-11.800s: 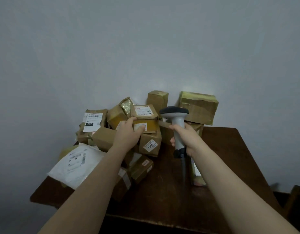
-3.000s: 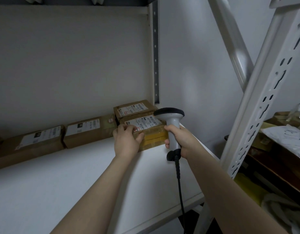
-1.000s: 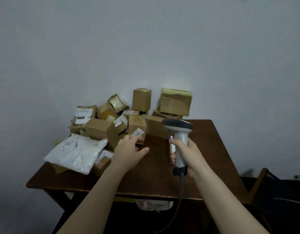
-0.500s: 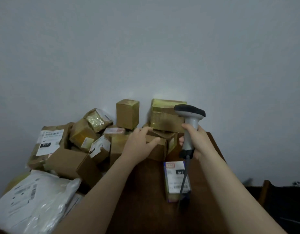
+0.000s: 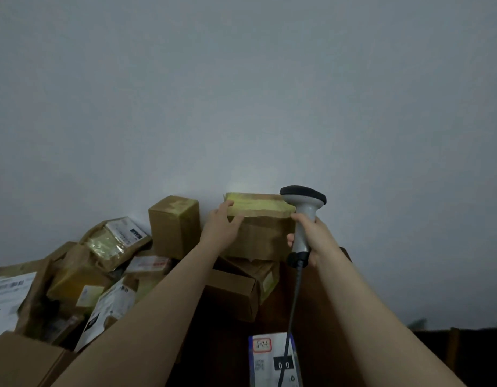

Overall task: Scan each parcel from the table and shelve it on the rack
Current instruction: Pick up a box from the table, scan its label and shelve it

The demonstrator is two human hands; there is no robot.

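I'm seeing the left hand point(image 5: 222, 229) curling its fingers over the top left corner of the yellow-taped box point(image 5: 262, 233), thumb pressing on its front face. The right hand point(image 5: 311, 238) is wrapping round the scanner point(image 5: 302, 203) handle, just beside the box's right edge. The box is resting on other cartons point(image 5: 233, 294) at the back of the table point(image 5: 222, 347), against the wall.

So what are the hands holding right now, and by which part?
The right hand grips the scanner by its grey handle. The left hand grips the yellow-taped box at its upper left corner.
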